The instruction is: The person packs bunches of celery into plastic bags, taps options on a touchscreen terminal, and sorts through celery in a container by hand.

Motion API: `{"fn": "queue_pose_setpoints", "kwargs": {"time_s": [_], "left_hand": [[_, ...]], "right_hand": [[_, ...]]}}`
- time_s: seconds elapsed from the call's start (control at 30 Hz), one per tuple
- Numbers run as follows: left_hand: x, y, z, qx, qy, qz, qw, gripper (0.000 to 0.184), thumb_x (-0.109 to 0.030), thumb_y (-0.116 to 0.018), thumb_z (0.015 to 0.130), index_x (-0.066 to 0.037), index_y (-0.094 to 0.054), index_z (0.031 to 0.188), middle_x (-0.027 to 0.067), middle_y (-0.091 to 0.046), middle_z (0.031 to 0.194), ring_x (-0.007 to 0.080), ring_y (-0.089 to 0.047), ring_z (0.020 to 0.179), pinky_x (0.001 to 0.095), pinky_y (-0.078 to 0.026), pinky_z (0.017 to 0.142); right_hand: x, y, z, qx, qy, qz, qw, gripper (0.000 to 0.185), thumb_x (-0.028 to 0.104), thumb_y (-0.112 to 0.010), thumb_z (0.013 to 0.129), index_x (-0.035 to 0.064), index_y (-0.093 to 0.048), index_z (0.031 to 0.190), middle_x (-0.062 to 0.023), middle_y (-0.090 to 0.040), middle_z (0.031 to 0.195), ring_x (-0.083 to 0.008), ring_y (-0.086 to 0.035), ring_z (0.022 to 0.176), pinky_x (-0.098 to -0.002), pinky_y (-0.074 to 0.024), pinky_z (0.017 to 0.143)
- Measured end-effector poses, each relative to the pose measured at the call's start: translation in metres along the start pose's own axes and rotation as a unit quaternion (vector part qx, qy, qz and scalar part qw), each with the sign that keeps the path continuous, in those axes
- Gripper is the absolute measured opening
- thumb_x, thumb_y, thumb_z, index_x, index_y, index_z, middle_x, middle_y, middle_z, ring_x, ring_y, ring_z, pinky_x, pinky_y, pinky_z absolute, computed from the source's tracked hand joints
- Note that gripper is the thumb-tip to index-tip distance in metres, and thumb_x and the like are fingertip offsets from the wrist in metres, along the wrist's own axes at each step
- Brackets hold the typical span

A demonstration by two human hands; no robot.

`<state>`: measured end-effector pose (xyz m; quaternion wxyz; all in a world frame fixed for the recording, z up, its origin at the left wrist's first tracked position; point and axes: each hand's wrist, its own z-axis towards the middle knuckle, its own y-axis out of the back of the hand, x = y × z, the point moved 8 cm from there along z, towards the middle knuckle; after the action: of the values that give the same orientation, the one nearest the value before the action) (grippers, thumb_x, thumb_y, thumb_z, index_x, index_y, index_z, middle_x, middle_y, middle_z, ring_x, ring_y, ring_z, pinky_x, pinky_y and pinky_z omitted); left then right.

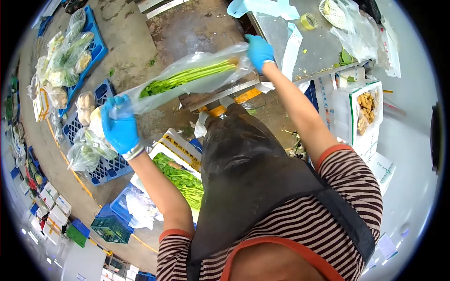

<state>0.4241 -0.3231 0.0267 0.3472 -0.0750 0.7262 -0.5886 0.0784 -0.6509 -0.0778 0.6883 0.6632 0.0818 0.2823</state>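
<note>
A long clear plastic bag is stretched between my two blue-gloved hands, with a bunch of celery lying inside it. The leafy end points toward my left hand, whose fingers are closed on the bag's left end. My right hand grips the opposite end, near the cut root. Below my left forearm, a white foam box holds more leafy celery.
A metal table at the upper right bears a tape roll and plastic bags. Bagged vegetables lie on blue pallets at left. A box of ginger stands at right. A green crate sits lower left.
</note>
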Motion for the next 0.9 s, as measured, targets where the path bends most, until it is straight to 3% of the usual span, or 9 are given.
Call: {"fn": "queue_pose_setpoints", "kwargs": {"time_s": [0.13, 0.2, 0.3, 0.43, 0.53, 0.6, 0.73, 0.8, 0.9], "left_hand": [[0.025, 0.009, 0.001, -0.08, 0.1, 0.037, 0.991, 0.053, -0.019, -0.055, 0.095, 0.009, -0.041, 0.138, 0.0211, -0.044, 0.144, 0.0346, -0.038, 0.137, 0.0468, -0.028, 0.116], [0.025, -0.012, -0.018, -0.04, 0.106, 0.118, 0.986, 0.065, -0.013, -0.059, 0.088, 0.009, -0.033, 0.143, 0.0234, -0.034, 0.151, 0.038, -0.028, 0.143, 0.0477, -0.021, 0.119], [-0.011, -0.082, -0.053, -0.029, 0.062, 0.303, 0.95, 0.083, -0.01, -0.06, 0.078, 0.009, -0.02, 0.149, 0.0233, -0.023, 0.157, 0.04, -0.018, 0.147, 0.0494, -0.012, 0.122], [0.003, -0.086, -0.057, 0.008, 0.089, 0.43, 0.899, 0.061, 0.006, -0.047, 0.077, 0.006, -0.046, 0.138, 0.019, -0.044, 0.146, 0.0319, -0.044, 0.134, 0.0407, -0.028, 0.116], [0.063, -0.082, -0.05, 0.065, 0.133, 0.563, 0.813, 0.058, 0.012, -0.04, 0.08, -0.001, -0.056, 0.134, 0.011, -0.052, 0.141, 0.0237, -0.051, 0.128, 0.0366, -0.034, 0.112], [0.116, -0.079, -0.051, 0.024, 0.18, 0.479, 0.859, 0.065, 0.014, -0.043, 0.079, -0.005, -0.052, 0.14, 0.0111, -0.047, 0.147, 0.0222, -0.046, 0.133, 0.0345, -0.031, 0.113], [0.182, -0.04, -0.042, 0.115, 0.013, 0.601, 0.791, 0.071, 0.011, -0.054, 0.082, -0.008, -0.037, 0.149, 0.0101, -0.03, 0.158, 0.0191, -0.034, 0.139, 0.0319, -0.03, 0.112], [0.192, -0.037, -0.038, 0.169, -0.07, 0.712, 0.678, 0.083, 0.01, -0.059, 0.082, -0.009, -0.023, 0.155, 0.0105, -0.034, 0.154, 0.02, -0.04, 0.135, 0.0323, -0.036, 0.108], [0.206, -0.043, -0.047, 0.041, 0.19, 0.296, 0.935, 0.085, 0.008, -0.062, 0.083, -0.009, -0.02, 0.155, 0.0097, -0.047, 0.141, 0.0181, -0.052, 0.119, 0.0297, -0.044, 0.099]], "right_hand": [[-0.001, 0.026, -0.048, 0.288, -0.075, 0.059, 0.953, 0.026, 0.019, -0.061, 0.084, 0.0054, -0.069, 0.104, -0.0197, -0.07, 0.094, -0.0334, -0.069, 0.087, -0.0431, -0.0522, 0.077], [0.026, 0.039, -0.079, 0.42, -0.08, 0.336, 0.839, 0.031, 0.021, -0.065, 0.087, 0.0012, -0.069, 0.11, -0.0127, -0.072, 0.095, -0.0217, -0.069, 0.089, -0.0361, -0.0519, 0.078], [0.094, 0.129, -0.092, 0.37, -0.092, 0.536, 0.753, 0.035, 0.019, -0.062, 0.092, -0.0032, -0.065, 0.119, -0.0087, -0.07, 0.109, -0.0144, -0.064, 0.101, -0.0309, -0.0503, 0.088], [0.119, 0.146, -0.095, 0.366, -0.084, 0.744, 0.553, 0.039, 0.013, -0.054, 0.097, -0.0014, -0.054, 0.133, -0.0101, -0.06, 0.129, -0.0176, -0.059, 0.115, -0.0325, -0.0455, 0.102], [0.157, 0.133, -0.097, 0.407, -0.078, 0.666, 0.62, 0.04, 0.012, -0.052, 0.097, 0.0012, -0.054, 0.135, -0.0091, -0.061, 0.128, -0.0181, -0.059, 0.115, -0.0328, -0.0479, 0.099], [0.17, 0.087, -0.109, 0.426, -0.143, 0.635, 0.628, 0.041, 0.008, -0.051, 0.095, 0.0026, -0.055, 0.135, -0.0073, -0.063, 0.122, -0.0172, -0.062, 0.107, -0.0317, -0.0507, 0.093], [0.187, 0.02, -0.12, 0.358, -0.097, 0.738, 0.564, 0.028, 0.015, -0.06, 0.091, 0.0039, -0.066, 0.116, -0.006, -0.07, 0.102, -0.0197, -0.067, 0.091, -0.0316, -0.0528, 0.076], [0.179, 0.036, -0.11, 0.323, -0.01, 0.475, 0.819, 0.02, 0.016, -0.063, 0.087, 0.0055, -0.069, 0.103, -0.011, -0.071, 0.096, -0.0258, -0.068, 0.088, -0.0346, -0.0532, 0.075], [0.185, 0.086, -0.102, 0.224, 0.119, 0.165, 0.953, 0.013, 0.017, -0.065, 0.08, 0.0078, -0.07, 0.087, -0.0162, -0.069, 0.087, -0.0337, -0.066, 0.083, -0.0398, -0.0531, 0.075]]}}
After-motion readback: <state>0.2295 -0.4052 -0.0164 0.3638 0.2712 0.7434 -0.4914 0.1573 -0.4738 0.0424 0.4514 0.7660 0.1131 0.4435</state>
